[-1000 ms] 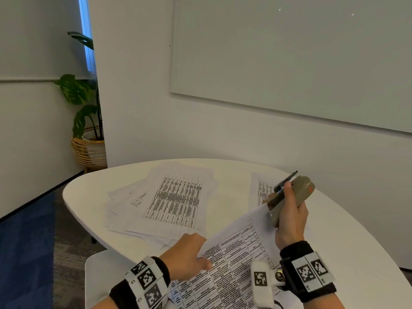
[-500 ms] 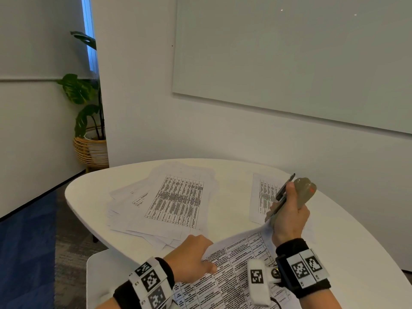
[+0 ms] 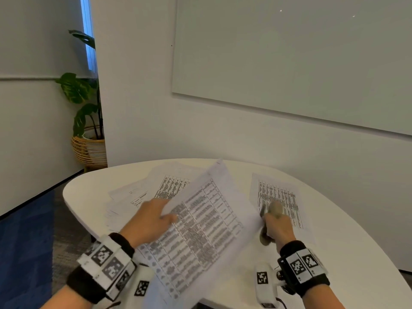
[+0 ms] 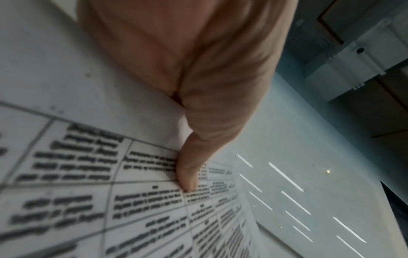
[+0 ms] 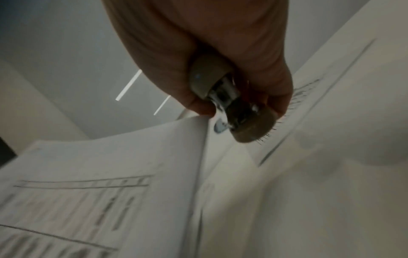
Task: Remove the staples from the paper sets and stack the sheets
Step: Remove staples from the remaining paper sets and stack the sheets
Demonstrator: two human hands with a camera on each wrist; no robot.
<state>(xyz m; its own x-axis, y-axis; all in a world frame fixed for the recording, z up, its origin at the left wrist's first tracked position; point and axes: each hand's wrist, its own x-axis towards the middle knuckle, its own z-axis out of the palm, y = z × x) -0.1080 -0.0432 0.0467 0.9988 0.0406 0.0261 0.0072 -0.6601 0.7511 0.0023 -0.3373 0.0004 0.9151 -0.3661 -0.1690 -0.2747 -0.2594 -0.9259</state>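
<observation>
White round table [image 3: 334,253], whiteboard wall behind: left hand [image 3: 148,221], thumb pinching printed sheet [image 3: 200,230] formerly flat, now lifted over the loose stack [image 3: 142,192]; right hand [image 3: 277,228], fingers wrapped around beige staple remover [image 3: 275,210], now lowered from mid-air to another sheet [image 3: 278,197].

Soft, even indoor light fills the head view; a bright blue-white window strip [image 3: 85,32] glows upper left. Both wrist views are dimmer, strongly motion-blurred, with ceiling lights smeared into white streaks [image 4: 286,176].
</observation>
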